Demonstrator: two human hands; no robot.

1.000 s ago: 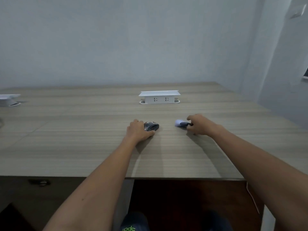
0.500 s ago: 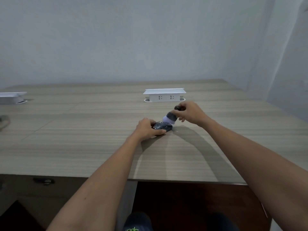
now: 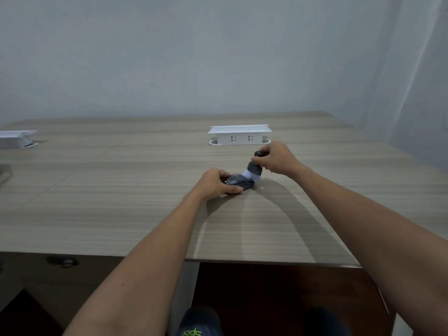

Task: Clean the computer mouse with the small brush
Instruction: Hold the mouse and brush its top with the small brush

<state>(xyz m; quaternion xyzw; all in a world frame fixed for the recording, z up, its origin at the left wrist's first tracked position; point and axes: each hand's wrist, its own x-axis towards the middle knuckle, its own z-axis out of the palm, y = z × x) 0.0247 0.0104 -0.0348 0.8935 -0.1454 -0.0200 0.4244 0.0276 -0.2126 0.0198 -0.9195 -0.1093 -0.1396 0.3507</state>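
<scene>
Fingers [image 3: 265, 149] of the right hand [image 3: 278, 158] are curled around the dark handle of the small brush [image 3: 254, 169], gripping it near the top so that the rounded black end pokes out above the knuckles. That hand sits raised off the table [image 3: 121, 202], wrist a little higher than the brush head, and the brush leans down and to the left with its pale bristles pressed onto the far right end of the mouse [image 3: 240, 183]. The right forearm reaches in from the lower right corner, stretched out long over the table edge.

On the other side, the left hand [image 3: 215, 184] clasps the mouse from its left: the thumb lies along the near side and the other fingers wrap over the far side, pinning it flat on the wood. The left forearm comes up from the bottom centre, nearly straight.

The mouse is dark and glossy, sitting around the middle of the table, near a white socket box [image 3: 239, 135] that stands further back. Another white box [image 3: 15, 139] sits at the far left edge. Below the table edge, dark shoes [image 3: 198, 323] show.
</scene>
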